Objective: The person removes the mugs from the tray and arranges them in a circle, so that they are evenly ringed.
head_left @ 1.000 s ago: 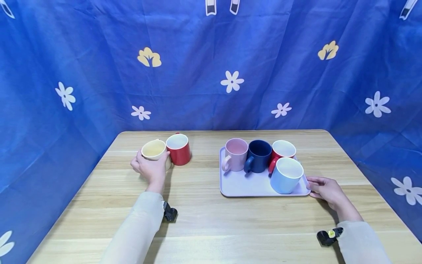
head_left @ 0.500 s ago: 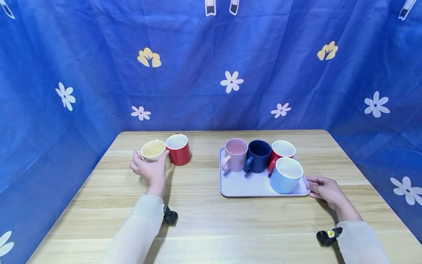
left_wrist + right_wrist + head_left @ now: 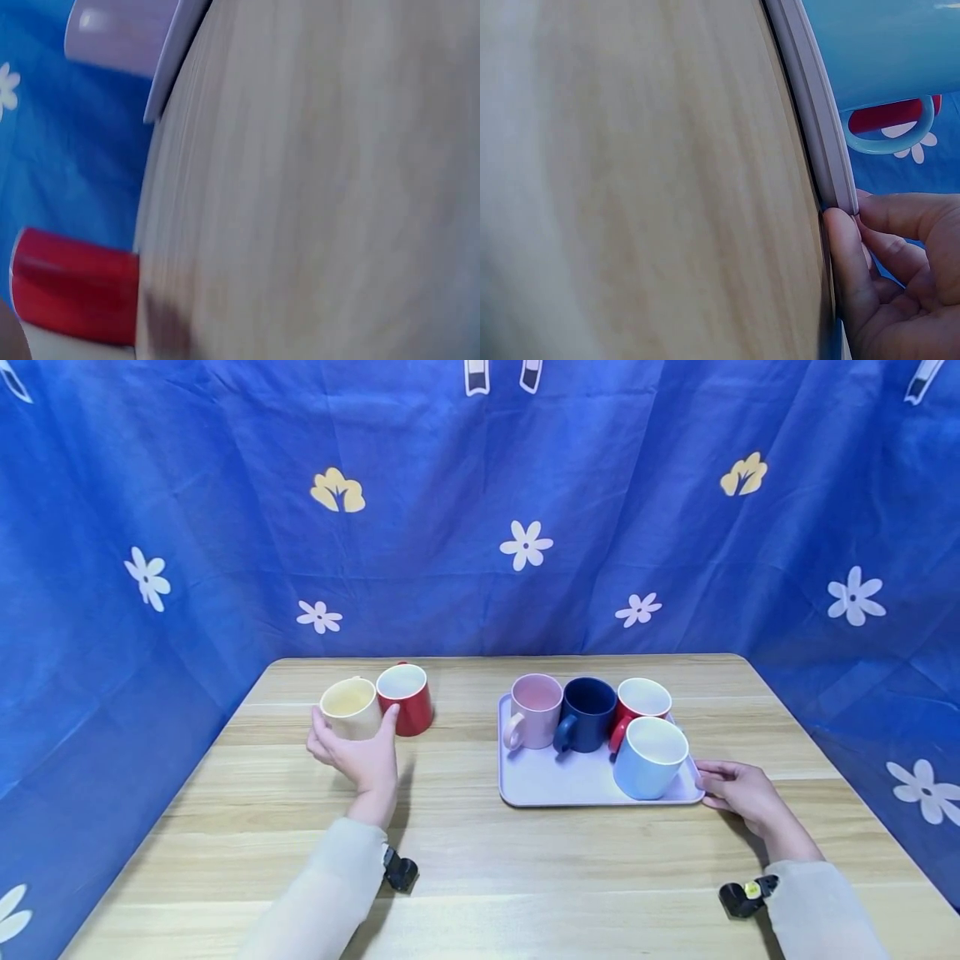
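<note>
My left hand (image 3: 358, 753) grips a cream mug (image 3: 349, 707) from its near side, thumb on the left and fingers round the right. A red mug (image 3: 406, 697) stands touching it on the right and also shows as red mug (image 3: 71, 289) in the left wrist view. My right hand (image 3: 733, 787) holds the right rim of a lavender tray (image 3: 555, 785). The thumb (image 3: 851, 277) lies on the tray rim (image 3: 810, 112) with the fingers curled beneath. On the tray stand a pink mug (image 3: 536, 710), a navy mug (image 3: 588, 713), a second red mug (image 3: 643, 697) and a light blue mug (image 3: 651, 758).
The wooden table (image 3: 480, 860) is hemmed in by a blue flowered cloth (image 3: 525, 543) at the back and both sides. Bare wood stretches along the near half and between the two mug groups.
My left forearm has swung right and nearer to me, and the hand now cups the cream mug from lower down. The right hand and the tray have stayed put.
</note>
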Tool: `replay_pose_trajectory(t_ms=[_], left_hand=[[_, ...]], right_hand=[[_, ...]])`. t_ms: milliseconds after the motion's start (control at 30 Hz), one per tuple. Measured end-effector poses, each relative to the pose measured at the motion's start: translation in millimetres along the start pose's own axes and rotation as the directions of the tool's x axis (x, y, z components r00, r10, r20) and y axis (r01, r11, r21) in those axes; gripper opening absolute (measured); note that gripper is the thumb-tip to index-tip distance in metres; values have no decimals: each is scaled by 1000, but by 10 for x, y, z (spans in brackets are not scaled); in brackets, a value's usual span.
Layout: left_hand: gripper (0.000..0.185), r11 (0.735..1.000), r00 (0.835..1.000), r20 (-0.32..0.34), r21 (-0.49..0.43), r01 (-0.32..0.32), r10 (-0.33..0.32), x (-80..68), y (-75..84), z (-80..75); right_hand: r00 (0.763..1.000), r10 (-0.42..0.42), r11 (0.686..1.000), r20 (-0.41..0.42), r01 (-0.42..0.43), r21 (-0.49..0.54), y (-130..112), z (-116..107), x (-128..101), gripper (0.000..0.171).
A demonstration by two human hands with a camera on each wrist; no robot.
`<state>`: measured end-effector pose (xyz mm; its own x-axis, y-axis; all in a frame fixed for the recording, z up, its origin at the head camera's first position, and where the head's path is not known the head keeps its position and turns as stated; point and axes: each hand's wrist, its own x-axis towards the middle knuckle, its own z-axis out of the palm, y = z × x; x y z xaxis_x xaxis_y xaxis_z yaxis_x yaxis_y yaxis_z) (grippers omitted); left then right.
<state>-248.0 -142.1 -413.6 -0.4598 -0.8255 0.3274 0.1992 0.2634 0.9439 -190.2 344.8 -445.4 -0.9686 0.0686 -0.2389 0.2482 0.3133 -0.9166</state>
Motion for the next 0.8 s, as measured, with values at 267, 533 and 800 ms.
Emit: replay_pose_trajectory(t_ms=[267,533,800], left_hand=[[102,967,966,106,-122,-223,236,-321,131,103],[108,925,883,288,-195,-326,372,-663,286,251],[110,884,782,413,-225,-410,467,-952,443,420]], right_hand=[[1000,-27,999,-13,28,25,34,-11,27,49],[1000,-16,1000,-14,17,8,31,-10,20,50],[1000,-4,1000,-19,4,-2,25,-5,37,49]])
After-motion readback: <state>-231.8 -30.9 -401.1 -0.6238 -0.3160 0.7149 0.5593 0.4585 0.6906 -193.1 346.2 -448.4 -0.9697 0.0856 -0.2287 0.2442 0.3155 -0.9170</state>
